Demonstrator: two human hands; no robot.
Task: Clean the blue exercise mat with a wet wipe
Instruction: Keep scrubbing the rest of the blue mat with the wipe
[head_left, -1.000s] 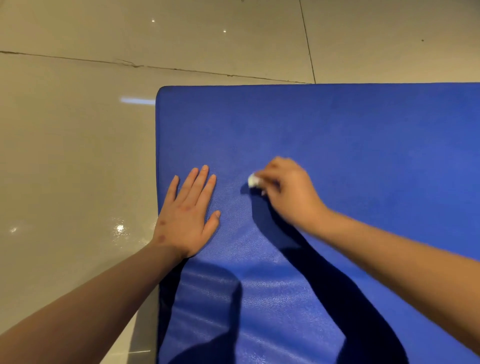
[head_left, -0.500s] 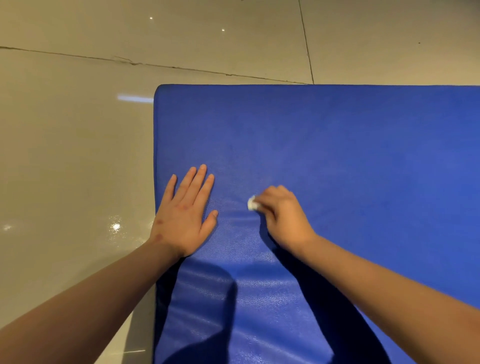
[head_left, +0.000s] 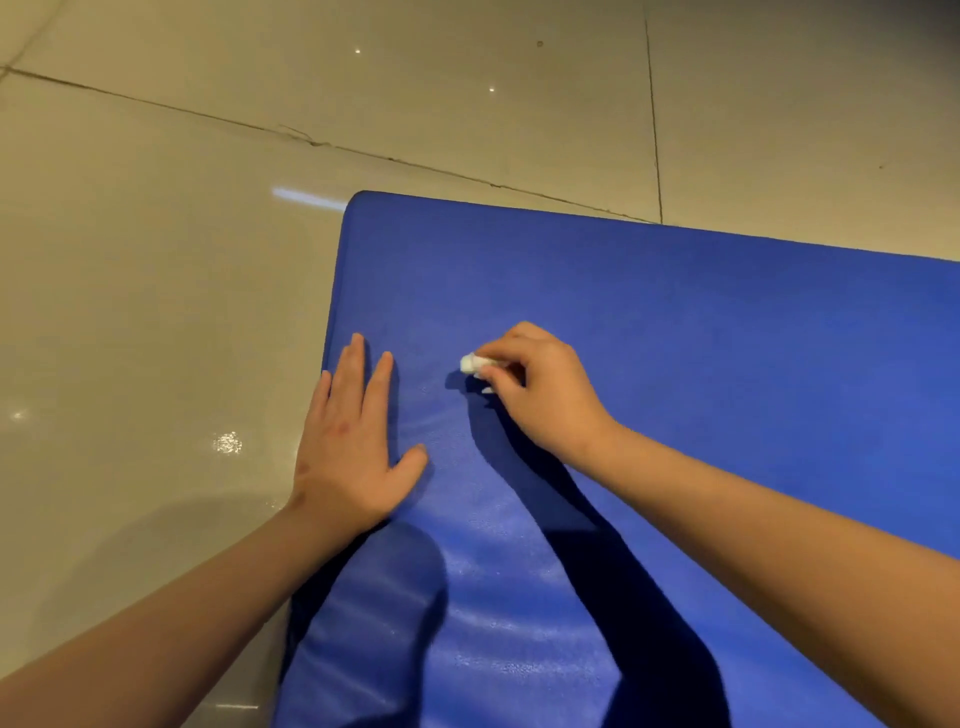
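The blue exercise mat (head_left: 701, 364) lies on the floor and fills the right and lower part of the head view, its far left corner in sight. My left hand (head_left: 353, 441) rests flat on the mat near its left edge, fingers straight and pointing away from me. To its right, my right hand (head_left: 540, 389) pinches a small crumpled white wet wipe (head_left: 471, 363) in its curled fingers and holds it against the mat's surface. Only a small bit of the wipe shows past the fingertips.
Glossy beige floor tiles (head_left: 156, 312) surround the mat on the left and far side, with a cracked grout line (head_left: 311, 140) running across. Dark shadows of my arms fall on the near part of the mat.
My right hand first drew the wipe toward me, then pushed it away again across the mat. My left hand stayed flat in place. The view tilted slightly.
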